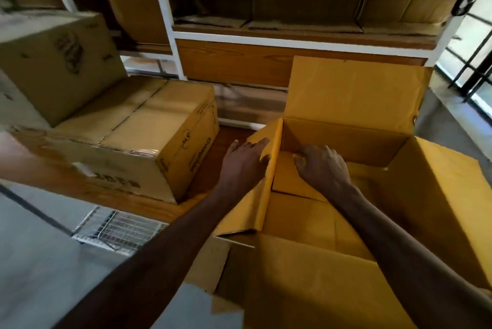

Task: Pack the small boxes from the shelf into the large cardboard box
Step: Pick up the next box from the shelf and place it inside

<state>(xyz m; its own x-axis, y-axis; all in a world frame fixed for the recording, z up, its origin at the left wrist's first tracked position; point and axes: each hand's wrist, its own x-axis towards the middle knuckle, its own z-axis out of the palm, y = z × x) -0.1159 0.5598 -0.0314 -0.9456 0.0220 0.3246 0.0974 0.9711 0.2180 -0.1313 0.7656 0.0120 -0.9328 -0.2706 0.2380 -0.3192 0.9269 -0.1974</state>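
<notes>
— What sits at the left of the frame?

— A closed carton (138, 126), its top seam taped, with dark print on the side facing right. A second closed carton (53, 62) is stacked on its far left part, tilted in this view, with a dark printed mark on one face.

— And under them?

— A wooden board (127, 207). Below its front edge, at lower left, a white wire rack (119, 230) pokes out over the grey floor (34, 262).

— Anything up top?

— Flattened brown cardboard (266, 1) across the upper middle (blurred, so I cannot count the sheets). At the right edge, a bright window (476, 44) with dark bars.
</notes>
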